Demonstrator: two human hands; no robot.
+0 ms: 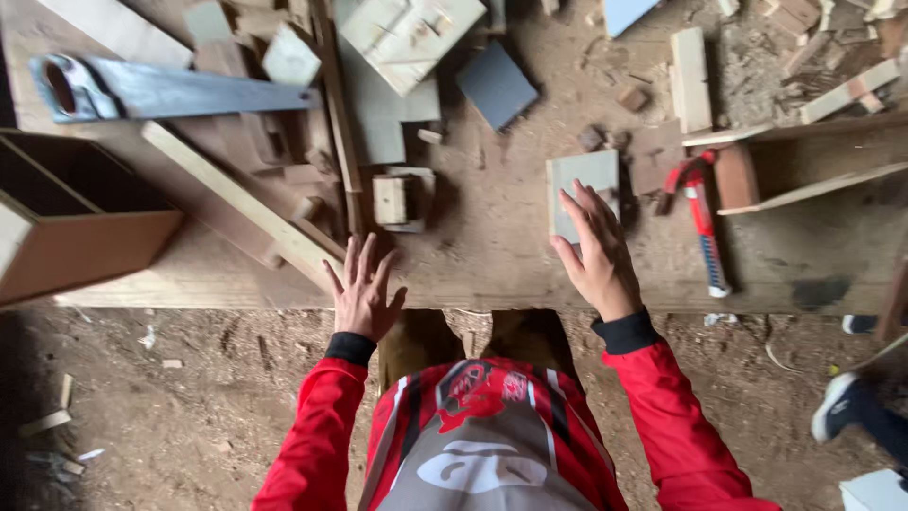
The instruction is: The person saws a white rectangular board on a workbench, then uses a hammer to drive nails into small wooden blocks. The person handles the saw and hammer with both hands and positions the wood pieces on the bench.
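I see my left hand (362, 291) flat on the workbench (492, 255), fingers spread, and my right hand (596, 254), fingers loosely spread, touching a small wood square (579, 178).

Lighting: soft, even daylight, moderately bright, no hard glare. Brightest zone toward one and two o'clock, where pale wood scraps (695, 78) and sawdust wash out slightly. Darkest zones: nine o'clock, inside the open wooden box (71, 213), and seven o'clock, where the dirt floor (189, 416) falls into deep shade. Shadows: short, diffuse, beneath the small wood block (402, 199) and under the bench edge (473, 301). Sheen: dull grey reflection along the saw blade (189, 90). Focus: bench centre fairly sharp; red sleeves (317, 435) and chest at six o'clock soft. Distortion: wide-angle stretch at the corners; mild blur at three o'clock.
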